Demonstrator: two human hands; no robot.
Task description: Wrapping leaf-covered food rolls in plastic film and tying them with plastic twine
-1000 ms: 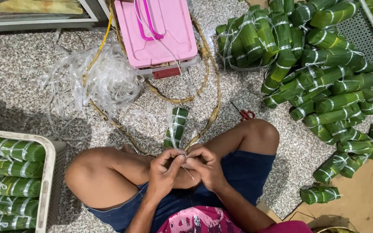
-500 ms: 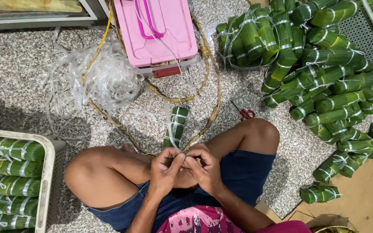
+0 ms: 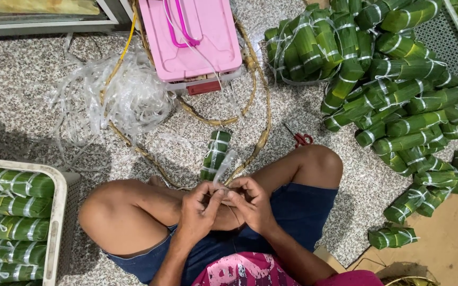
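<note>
I sit cross-legged on the floor (image 3: 38, 106) with my left hand (image 3: 200, 209) and right hand (image 3: 253, 204) close together, fingertips pinched on a clear plastic strip (image 3: 225, 164) running round the leaf-wrapped roll (image 3: 214, 153), which stands at 12 o'clock from my hands between my knees. Finished rolls are heaped (image 3: 393, 85) at 2 o'clock, a crate of rolls (image 3: 56, 212) sits at 9, loose strips (image 3: 117, 98) lie at 11. I judge the thin, slippery strip could slide from my pinch and loosen the wrap, or snap under pull.
</note>
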